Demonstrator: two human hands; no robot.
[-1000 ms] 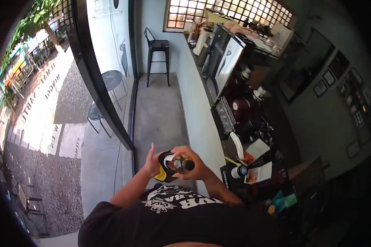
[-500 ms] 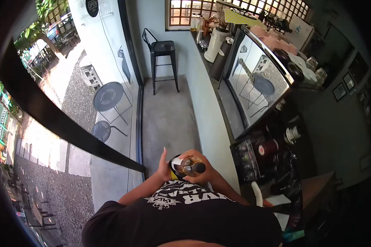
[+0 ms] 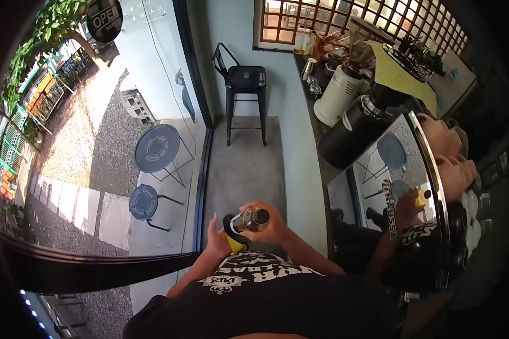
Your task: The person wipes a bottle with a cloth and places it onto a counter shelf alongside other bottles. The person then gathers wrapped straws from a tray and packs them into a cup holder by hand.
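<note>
A glass bottle (image 3: 251, 220) with a dark cap is held in front of my chest, its cap pointing up and to the right. My right hand (image 3: 273, 227) wraps round the bottle's side near the neck. At the lower left, my left hand (image 3: 216, 240) supports the bottle, thumb pointing up. A yellow cloth-like piece (image 3: 234, 244) shows between the left hand and the bottle; its exact nature is hard to tell. Part of the left hand's fingers is hidden behind the bottle.
Ahead stands a black metal stool (image 3: 246, 79) on the concrete floor. On the right counter are a white grinder (image 3: 337, 96), a black grinder (image 3: 350, 131) and a mirrored machine panel (image 3: 404, 169). Left, beyond the glass, are a round table (image 3: 158, 148) and a round stool (image 3: 143, 202).
The view has moved forward along the counter, bringing the stool, grinders and mirrored panel closer. Both hands keep the bottle in front of the chest.
</note>
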